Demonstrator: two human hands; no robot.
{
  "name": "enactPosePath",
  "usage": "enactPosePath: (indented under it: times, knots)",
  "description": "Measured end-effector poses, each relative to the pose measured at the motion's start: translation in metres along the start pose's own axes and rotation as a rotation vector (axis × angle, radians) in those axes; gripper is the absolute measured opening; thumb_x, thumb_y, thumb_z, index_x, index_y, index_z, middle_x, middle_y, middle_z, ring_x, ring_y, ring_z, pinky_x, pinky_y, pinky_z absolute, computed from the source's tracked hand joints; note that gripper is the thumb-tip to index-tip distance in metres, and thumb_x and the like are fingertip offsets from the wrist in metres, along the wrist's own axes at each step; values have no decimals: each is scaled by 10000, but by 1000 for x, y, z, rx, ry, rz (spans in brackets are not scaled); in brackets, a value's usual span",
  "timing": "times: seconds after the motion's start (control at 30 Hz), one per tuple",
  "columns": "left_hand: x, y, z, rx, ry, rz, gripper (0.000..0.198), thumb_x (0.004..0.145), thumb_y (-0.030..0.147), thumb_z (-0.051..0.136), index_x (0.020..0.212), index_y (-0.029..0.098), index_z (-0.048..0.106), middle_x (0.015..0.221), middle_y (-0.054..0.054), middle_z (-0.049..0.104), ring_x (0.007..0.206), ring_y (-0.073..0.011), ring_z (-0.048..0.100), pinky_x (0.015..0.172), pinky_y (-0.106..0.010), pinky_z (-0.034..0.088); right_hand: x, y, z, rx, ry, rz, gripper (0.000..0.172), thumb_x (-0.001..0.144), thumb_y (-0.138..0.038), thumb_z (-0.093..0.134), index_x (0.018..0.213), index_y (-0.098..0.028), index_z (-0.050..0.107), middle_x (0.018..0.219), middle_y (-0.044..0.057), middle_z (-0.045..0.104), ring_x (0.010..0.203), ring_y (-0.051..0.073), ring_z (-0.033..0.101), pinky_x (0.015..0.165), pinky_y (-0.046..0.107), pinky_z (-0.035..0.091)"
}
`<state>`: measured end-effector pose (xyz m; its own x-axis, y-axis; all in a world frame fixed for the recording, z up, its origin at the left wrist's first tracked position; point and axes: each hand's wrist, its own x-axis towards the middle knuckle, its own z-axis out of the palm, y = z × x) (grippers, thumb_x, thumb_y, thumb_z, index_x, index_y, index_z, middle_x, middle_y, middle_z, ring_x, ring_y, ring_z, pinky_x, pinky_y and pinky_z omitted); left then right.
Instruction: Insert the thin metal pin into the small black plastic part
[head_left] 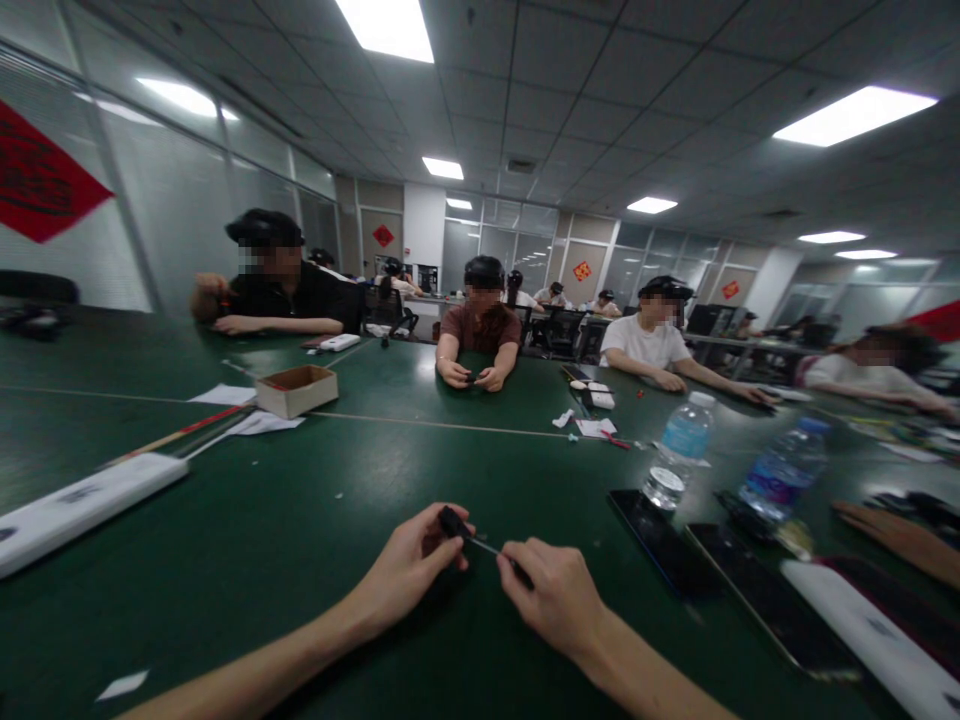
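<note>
Above the green table, my left hand pinches a small black block-shaped part between thumb and fingers. My right hand is closed around a screwdriver, whose thin metal shaft points left. The shaft reaches the black part at its right side; whether the tip sits inside it I cannot tell. Most of the screwdriver's handle is hidden within my right fingers.
Right of my hands lie a phone, another phone and a white power strip. Two water bottles stand behind them. Leftward are another power strip and an open cardboard box. Several people sit around.
</note>
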<state>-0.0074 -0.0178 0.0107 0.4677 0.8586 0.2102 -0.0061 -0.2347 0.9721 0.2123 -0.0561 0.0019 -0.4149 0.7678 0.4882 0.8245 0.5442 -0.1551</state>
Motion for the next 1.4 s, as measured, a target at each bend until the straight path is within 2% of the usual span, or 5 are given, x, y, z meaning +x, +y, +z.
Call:
enactPosePath:
  times: [0.47,0.73,1.03,1.4]
  knots:
    - [0,0,0,12,1,-6,294,871,300,502,1143,188,483,1101,-93,604,765,-165,640,729,-330,484,-1,0,0,-16,-8,19,228,942,-267,394,953,-217,616,754,10,608,625,113,550,579,227,345]
    - [0,-5,2,61,6,46,213,877,253,486,1078,183,496,1045,-70,606,726,-144,625,746,-328,488,-1,2,3,-51,-17,13,237,951,-279,383,954,-218,612,751,15,601,643,120,559,592,227,350]
    - [-2,-2,2,95,-3,47,209,888,268,466,1081,194,500,1059,-69,602,684,-126,605,706,-306,475,-2,0,-3,-101,-62,-90,234,958,-260,367,1013,-214,590,771,15,593,632,124,536,549,240,318]
    - [-1,-1,0,34,-25,49,206,896,242,446,1094,203,486,1098,-70,582,654,-109,596,716,-311,471,-2,1,1,-64,-33,-44,217,951,-261,382,980,-217,592,758,8,590,631,121,540,560,246,318]
